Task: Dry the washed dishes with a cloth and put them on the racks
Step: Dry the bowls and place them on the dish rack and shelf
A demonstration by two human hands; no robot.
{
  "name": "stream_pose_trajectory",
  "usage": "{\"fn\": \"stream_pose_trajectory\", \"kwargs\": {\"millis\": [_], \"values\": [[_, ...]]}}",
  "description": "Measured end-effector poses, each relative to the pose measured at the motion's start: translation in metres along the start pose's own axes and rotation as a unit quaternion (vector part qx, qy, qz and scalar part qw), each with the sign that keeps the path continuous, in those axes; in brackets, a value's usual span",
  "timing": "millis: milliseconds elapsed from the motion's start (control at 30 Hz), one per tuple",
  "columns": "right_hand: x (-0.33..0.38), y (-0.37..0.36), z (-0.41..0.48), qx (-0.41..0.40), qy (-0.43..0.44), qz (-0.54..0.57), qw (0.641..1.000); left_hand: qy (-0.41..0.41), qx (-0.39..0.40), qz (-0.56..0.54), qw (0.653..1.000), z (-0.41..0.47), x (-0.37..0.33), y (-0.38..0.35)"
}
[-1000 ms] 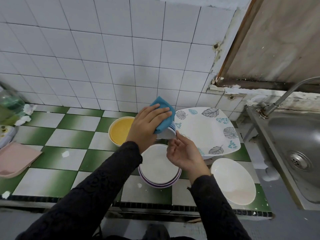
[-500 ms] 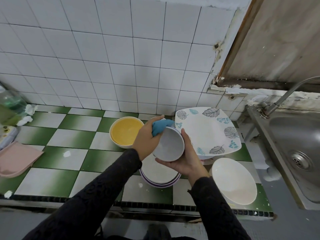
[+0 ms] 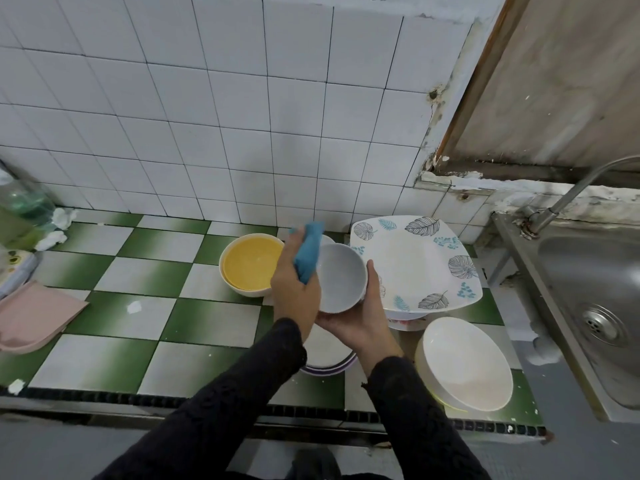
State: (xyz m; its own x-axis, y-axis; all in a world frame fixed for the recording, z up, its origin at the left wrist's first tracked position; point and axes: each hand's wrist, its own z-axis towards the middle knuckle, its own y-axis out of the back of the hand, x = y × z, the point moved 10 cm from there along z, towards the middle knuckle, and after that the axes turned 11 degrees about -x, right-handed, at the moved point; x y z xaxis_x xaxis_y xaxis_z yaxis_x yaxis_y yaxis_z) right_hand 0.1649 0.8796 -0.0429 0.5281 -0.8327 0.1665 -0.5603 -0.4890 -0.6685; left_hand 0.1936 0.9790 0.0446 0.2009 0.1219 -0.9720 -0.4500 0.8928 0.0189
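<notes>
A small grey-white bowl (image 3: 341, 277) is tilted toward me above the counter, cupped from below and the right by my right hand (image 3: 360, 317). My left hand (image 3: 294, 289) grips a blue cloth (image 3: 308, 252) and presses it against the bowl's left rim. Under my hands lies a stack of round plates (image 3: 327, 355) with a purple edge, partly hidden. A yellow bowl (image 3: 251, 265) stands to the left. A square leaf-patterned plate (image 3: 415, 265) sits to the right, and a white oval dish (image 3: 465, 363) lies in front of it.
The green-and-white tiled counter (image 3: 138, 313) stretches left, with a pink tray (image 3: 33, 315) and a clear bottle (image 3: 24, 202) at its left end. A steel sink (image 3: 595, 306) with a tap (image 3: 568, 199) is at the right. No rack is in view.
The bowl has been turned from rim-down to facing me. The cloth has moved from the bowl's outside to its left rim. My right hand now cups the bowl from below.
</notes>
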Motion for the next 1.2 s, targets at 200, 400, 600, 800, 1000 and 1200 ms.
{"fn": "stream_pose_trajectory", "kwargs": {"millis": [200,400,600,800,1000,1200], "values": [[0.006,0.001,0.003,-0.026,0.061,0.001,0.998,-0.096,0.195,0.185,0.958,-0.03,0.021,-0.031],[0.019,0.008,0.005,-0.051,0.148,-0.023,0.987,0.047,0.307,0.211,0.927,-0.046,0.051,-0.046],[0.026,0.021,0.014,-0.046,0.128,0.011,0.991,0.138,0.397,0.141,0.897,-0.049,0.051,-0.049],[0.016,0.014,0.015,-0.01,0.056,-0.001,0.998,0.227,0.348,0.038,0.909,-0.026,0.027,-0.04],[0.028,-0.002,0.003,0.051,0.069,0.016,0.996,0.277,0.213,-0.144,0.926,0.002,0.003,-0.008],[0.032,0.012,-0.009,0.015,0.103,0.027,0.994,0.267,0.09,-0.189,0.941,0.01,0.008,0.009]]}}
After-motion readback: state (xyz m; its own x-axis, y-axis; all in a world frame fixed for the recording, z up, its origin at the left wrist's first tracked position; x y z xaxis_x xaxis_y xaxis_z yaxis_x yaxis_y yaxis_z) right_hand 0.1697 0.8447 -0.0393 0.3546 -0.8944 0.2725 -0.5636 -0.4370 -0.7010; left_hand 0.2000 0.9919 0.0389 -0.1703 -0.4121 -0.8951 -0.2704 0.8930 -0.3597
